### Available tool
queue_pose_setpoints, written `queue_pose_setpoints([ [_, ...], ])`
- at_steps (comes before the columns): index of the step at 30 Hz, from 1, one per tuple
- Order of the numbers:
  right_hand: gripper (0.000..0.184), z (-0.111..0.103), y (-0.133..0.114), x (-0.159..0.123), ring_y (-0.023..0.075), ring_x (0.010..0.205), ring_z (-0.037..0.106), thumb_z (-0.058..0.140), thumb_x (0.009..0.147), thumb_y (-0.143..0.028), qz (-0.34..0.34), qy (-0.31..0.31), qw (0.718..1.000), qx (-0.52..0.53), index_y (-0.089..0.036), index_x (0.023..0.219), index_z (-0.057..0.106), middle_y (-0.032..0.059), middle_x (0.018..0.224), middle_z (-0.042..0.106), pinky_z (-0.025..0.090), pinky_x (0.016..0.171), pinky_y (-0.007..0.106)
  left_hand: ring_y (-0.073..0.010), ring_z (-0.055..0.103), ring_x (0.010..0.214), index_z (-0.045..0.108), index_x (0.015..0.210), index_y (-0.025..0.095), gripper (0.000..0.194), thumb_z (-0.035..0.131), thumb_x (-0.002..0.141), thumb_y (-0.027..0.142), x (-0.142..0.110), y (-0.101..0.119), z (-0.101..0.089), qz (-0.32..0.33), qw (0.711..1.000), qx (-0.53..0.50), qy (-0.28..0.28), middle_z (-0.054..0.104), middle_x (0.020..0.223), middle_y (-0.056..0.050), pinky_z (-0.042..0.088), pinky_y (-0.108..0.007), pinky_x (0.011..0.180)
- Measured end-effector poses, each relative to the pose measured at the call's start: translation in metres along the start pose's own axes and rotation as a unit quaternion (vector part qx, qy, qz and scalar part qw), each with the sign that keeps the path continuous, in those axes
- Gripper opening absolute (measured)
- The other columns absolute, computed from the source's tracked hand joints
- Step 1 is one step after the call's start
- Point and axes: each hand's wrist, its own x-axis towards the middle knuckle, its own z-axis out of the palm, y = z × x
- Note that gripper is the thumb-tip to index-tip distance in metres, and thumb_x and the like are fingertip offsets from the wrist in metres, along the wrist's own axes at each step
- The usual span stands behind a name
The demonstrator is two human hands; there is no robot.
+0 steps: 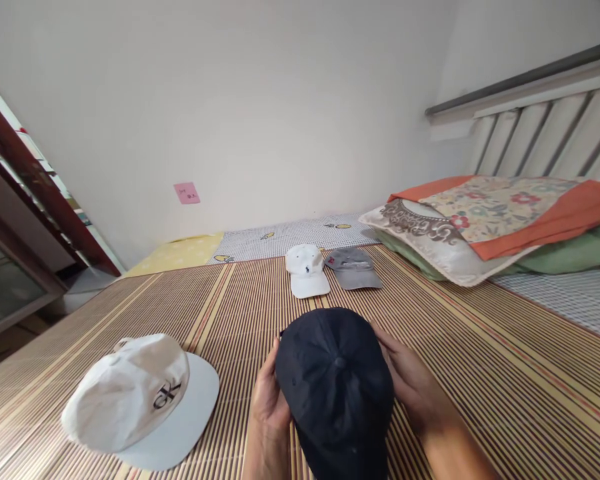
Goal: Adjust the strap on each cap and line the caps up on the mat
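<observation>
A black baseball cap [337, 380] is held between my two hands, its crown up and its brim toward me at the lower frame edge. My left hand [270, 393] grips its left side, and my right hand [410, 380] closes on its right side; some fingertips are hidden behind the cap. To the left, a cream cap [130, 393] with "CK" lettering and a pale brim lies on the striped bamboo mat [240, 320]. Farther off, a white cap [306, 267] with a small dark emblem sits touching a grey cap [353, 268].
Pillows with an orange floral cover [505, 207] are stacked at the right, below a white slatted headboard [555, 127]. A pink note [187, 193] is on the white wall [280, 107]. A dark red frame [40, 180] stands at the left.
</observation>
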Motion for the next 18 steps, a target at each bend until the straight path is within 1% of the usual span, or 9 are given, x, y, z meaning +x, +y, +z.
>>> queue_pose_setpoints([
  [1, 0.024, -0.003, 0.0, 0.002, 0.0275, 0.119, 0.075, 0.068, 0.1, -0.028, 0.011, 0.006, 1.0, -0.007, -0.022, 0.122, 0.077, 0.0058, 0.11, 0.085, 0.055, 0.112, 0.05, -0.0204, 0.066, 0.134, 0.081, 0.119, 0.015, 0.058, 0.025, 0.114, 0.029, 0.001, 0.001, -0.001, -0.001, 1.0, 0.0, 0.022, 0.078, 0.13, -0.009, 0.027, -0.037, 0.13],
  [3, 0.027, -0.011, 0.0, 0.008, 0.0289, 0.122, 0.074, 0.072, 0.098, -0.031, 0.018, 0.015, 1.0, -0.019, -0.023, 0.124, 0.077, 0.0066, 0.114, 0.084, 0.055, 0.112, 0.05, -0.0215, 0.07, 0.128, 0.082, 0.116, 0.014, 0.049, 0.034, 0.113, 0.027, 0.002, 0.002, -0.002, -0.003, 0.996, 0.006, 0.085, 0.082, 0.121, -0.01, 0.032, -0.037, 0.129],
  [6, 0.032, -0.028, -0.001, 0.019, 0.0312, 0.123, 0.073, 0.079, 0.092, -0.032, -0.006, 0.034, 0.999, -0.025, -0.022, 0.122, 0.078, 0.0082, 0.116, 0.084, 0.055, 0.112, 0.047, -0.0245, 0.071, 0.126, 0.082, 0.111, 0.013, 0.04, 0.045, 0.11, 0.028, 0.004, 0.0, -0.005, 0.0, 0.984, 0.026, 0.177, 0.085, 0.111, -0.011, 0.038, -0.038, 0.126],
  [9, 0.032, -0.046, -0.001, 0.028, 0.032, 0.123, 0.073, 0.079, 0.091, -0.032, -0.004, 0.053, 0.998, -0.034, -0.022, 0.122, 0.077, 0.0085, 0.118, 0.083, 0.056, 0.11, 0.046, -0.0256, 0.072, 0.124, 0.081, 0.1, 0.014, 0.038, 0.046, 0.109, 0.023, 0.009, -0.005, -0.009, 0.021, 0.966, 0.028, 0.254, 0.086, 0.1, -0.011, 0.043, -0.04, 0.122],
  [12, 0.029, -0.062, 0.002, 0.034, 0.0322, 0.123, 0.073, 0.076, 0.091, -0.032, 0.01, 0.055, 0.998, -0.043, -0.022, 0.119, 0.077, 0.0086, 0.117, 0.083, 0.057, 0.108, 0.047, -0.0256, 0.076, 0.116, 0.078, 0.09, 0.013, 0.039, 0.045, 0.108, 0.02, 0.015, -0.01, -0.013, 0.041, 0.94, 0.034, 0.336, 0.085, 0.092, -0.011, 0.049, -0.04, 0.118],
  [13, 0.027, -0.066, 0.003, 0.035, 0.0326, 0.123, 0.073, 0.076, 0.091, -0.032, 0.013, 0.055, 0.997, -0.043, -0.022, 0.116, 0.077, 0.0089, 0.116, 0.083, 0.057, 0.107, 0.047, -0.0255, 0.077, 0.114, 0.077, 0.09, 0.012, 0.038, 0.045, 0.108, 0.019, 0.016, -0.011, -0.014, 0.045, 0.932, 0.037, 0.357, 0.085, 0.093, -0.012, 0.05, -0.04, 0.116],
  [15, 0.024, -0.071, 0.004, 0.036, 0.0338, 0.123, 0.072, 0.077, 0.088, -0.033, 0.018, 0.054, 0.997, -0.046, -0.022, 0.109, 0.077, 0.0096, 0.115, 0.084, 0.057, 0.106, 0.048, -0.0252, 0.079, 0.109, 0.076, 0.091, 0.011, 0.035, 0.046, 0.107, 0.018, 0.019, -0.011, -0.016, 0.047, 0.923, 0.041, 0.381, 0.085, 0.095, -0.013, 0.053, -0.039, 0.112],
  [18, 0.022, -0.075, 0.006, 0.039, 0.0357, 0.124, 0.071, 0.078, 0.086, -0.039, 0.024, 0.053, 0.996, -0.063, -0.022, 0.1, 0.077, 0.011, 0.112, 0.084, 0.056, 0.106, 0.05, -0.0249, 0.08, 0.103, 0.075, 0.095, 0.01, 0.03, 0.047, 0.106, 0.016, 0.022, -0.008, -0.022, 0.041, 0.919, 0.043, 0.389, 0.085, 0.093, -0.013, 0.057, -0.038, 0.107],
])
